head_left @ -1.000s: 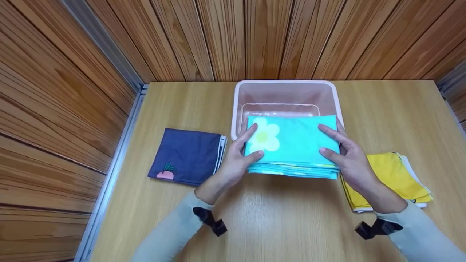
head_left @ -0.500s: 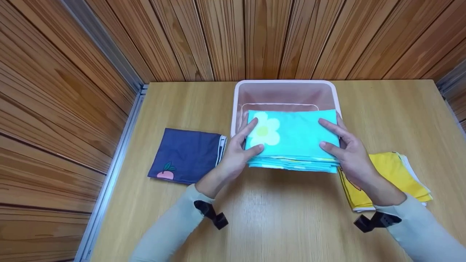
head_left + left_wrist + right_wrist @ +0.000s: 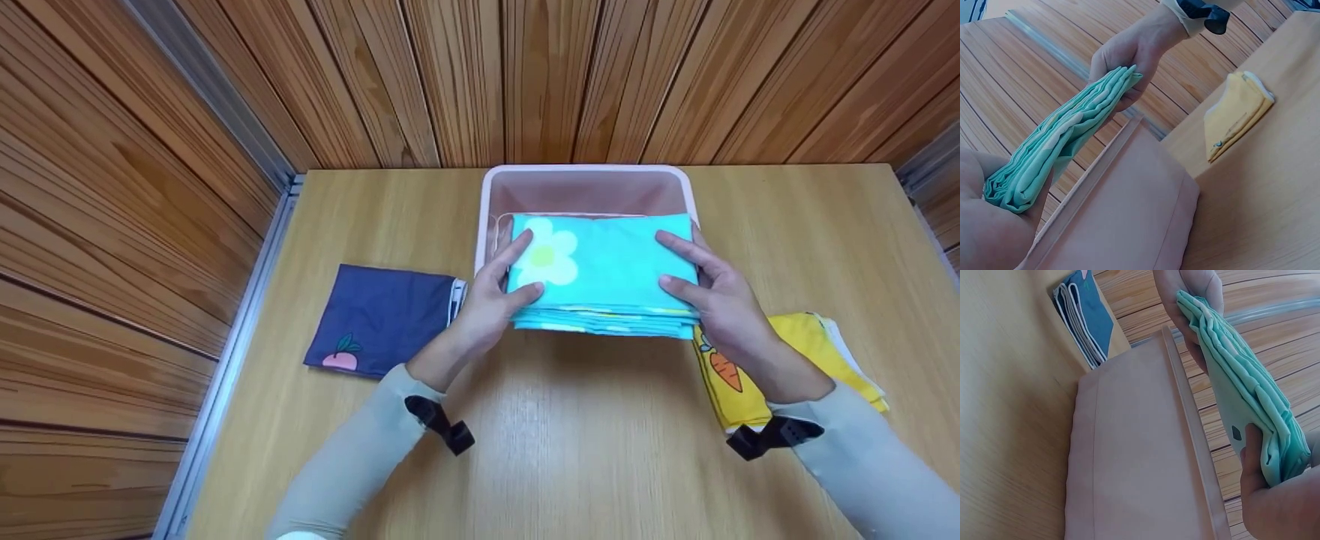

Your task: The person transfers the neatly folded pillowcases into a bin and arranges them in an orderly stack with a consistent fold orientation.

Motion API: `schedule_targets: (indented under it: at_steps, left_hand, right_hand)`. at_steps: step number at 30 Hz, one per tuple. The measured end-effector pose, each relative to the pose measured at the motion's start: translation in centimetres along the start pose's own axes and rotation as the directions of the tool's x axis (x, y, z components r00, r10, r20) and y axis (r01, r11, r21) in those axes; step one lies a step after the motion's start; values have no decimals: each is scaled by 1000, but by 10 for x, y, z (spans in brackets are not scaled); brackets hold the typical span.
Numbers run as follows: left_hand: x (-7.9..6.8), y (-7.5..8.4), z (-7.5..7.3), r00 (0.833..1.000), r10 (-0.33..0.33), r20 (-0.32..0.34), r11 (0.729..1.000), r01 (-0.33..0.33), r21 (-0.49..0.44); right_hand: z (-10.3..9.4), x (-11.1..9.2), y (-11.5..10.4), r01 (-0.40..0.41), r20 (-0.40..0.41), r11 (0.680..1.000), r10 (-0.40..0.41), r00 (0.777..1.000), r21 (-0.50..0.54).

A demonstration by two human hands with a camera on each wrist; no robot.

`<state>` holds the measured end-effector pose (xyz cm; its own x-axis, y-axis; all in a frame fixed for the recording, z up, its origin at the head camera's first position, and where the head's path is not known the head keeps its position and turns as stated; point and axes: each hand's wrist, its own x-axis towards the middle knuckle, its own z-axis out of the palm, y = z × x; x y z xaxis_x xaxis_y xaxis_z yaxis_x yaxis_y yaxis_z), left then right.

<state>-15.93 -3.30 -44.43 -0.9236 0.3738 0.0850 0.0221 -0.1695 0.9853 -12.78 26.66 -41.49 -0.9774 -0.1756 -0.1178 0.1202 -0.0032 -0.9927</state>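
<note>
A folded turquoise cloth with a pale flower print is held level between both hands, its stacked layers facing the person. My left hand grips its left edge, thumb on top and fingers beneath. The right hand grips the opposite edge the same way. Both wrist views show the cloth raised above the rim of a pale pink plastic bin. In the head view the cloth hides the near part of the bin.
A folded navy cloth with a peach print lies on the wooden table at left. At right, partly under the right forearm, is a folded yellow cloth with a carrot print. Wood-panelled walls stand behind and at left.
Both hands have carried the turquoise cloth forward, further over the bin, covering more of its inside. More of the yellow cloth's carrot print shows now. The navy cloth and bin stay put.
</note>
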Motion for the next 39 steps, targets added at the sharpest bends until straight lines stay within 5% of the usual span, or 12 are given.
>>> schedule_targets:
  at_steps: [25,39]
  left_hand:
    - [27,9,-7,990,-127,-67,991,129,31]
    - [47,19,-9,994,-93,-55,996,92,-9]
  right_hand:
    - [-1,26,-13,-59,-14,998,59,998,25]
    - [-3,46,-29,-110,-65,991,106,992,-70]
